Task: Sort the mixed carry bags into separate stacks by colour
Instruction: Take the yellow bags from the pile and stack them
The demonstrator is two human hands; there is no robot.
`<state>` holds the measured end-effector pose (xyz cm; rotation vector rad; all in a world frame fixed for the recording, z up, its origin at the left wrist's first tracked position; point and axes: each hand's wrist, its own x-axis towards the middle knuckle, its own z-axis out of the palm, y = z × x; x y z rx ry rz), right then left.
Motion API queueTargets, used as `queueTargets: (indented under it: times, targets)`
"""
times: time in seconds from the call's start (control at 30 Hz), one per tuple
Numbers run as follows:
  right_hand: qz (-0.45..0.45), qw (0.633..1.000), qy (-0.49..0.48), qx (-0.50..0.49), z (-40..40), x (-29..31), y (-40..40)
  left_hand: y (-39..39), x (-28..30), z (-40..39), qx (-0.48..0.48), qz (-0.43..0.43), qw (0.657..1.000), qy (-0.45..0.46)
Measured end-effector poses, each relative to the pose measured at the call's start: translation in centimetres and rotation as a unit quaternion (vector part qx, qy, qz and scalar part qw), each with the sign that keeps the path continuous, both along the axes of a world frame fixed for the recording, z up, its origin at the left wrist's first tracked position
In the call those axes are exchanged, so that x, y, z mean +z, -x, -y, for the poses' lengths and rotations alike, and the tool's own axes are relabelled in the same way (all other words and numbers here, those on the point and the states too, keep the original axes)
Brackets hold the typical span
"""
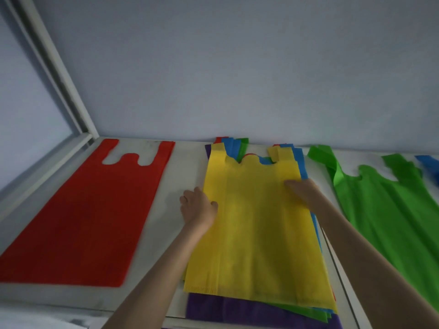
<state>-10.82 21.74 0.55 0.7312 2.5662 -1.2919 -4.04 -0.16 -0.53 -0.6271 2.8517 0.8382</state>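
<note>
A mixed pile of carry bags lies in the middle of the white table (183, 167), with a yellow bag (254, 224) on top and blue, green, red and purple edges (237, 312) showing under it. My left hand (198, 208) grips the yellow bag's left edge. At the bag's right edge my right hand (303, 189) rests with its fingers on the yellow fabric. A red bag (95, 217) lies flat to the left. A green bag (392, 210) lies flat to the right, and a blue bag (430, 167) shows at the far right edge.
A pale wall runs along the table's back edge, right behind the bag handles. A white frame (57, 74) slants up at the left corner. A seam in the table surface (342, 276) runs between the mixed pile and the green bag.
</note>
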Motion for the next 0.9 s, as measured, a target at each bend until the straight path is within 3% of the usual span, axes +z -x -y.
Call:
queueTargets:
  times: [0.13,0.43,0.57,0.8,0.9]
  targets:
    - [0.018,1.0,0.007,0.0,-0.5,-0.5,-0.6,-0.6,-0.1,-0.2,-0.011,0.016,1.0,-0.002]
    - [0.015,0.995,-0.093,-0.015,-1.5,-1.1,-1.8,-1.8,0.1,-0.5,-0.061,-0.014,0.998,-0.004]
    - [0.011,0.997,-0.072,-0.017,-1.9,-0.9,-1.9,-2.4,0.0,-0.6,-0.043,-0.048,0.997,0.035]
    - [0.013,0.997,-0.07,-0.035,-2.7,-1.3,-2.3,-1.9,-0.2,-0.5,-0.048,0.045,0.992,-0.109]
    - [0.018,0.997,-0.074,-0.026,-2.9,-1.8,-2.5,-2.0,-0.1,-0.6,-0.053,0.062,0.991,-0.105]
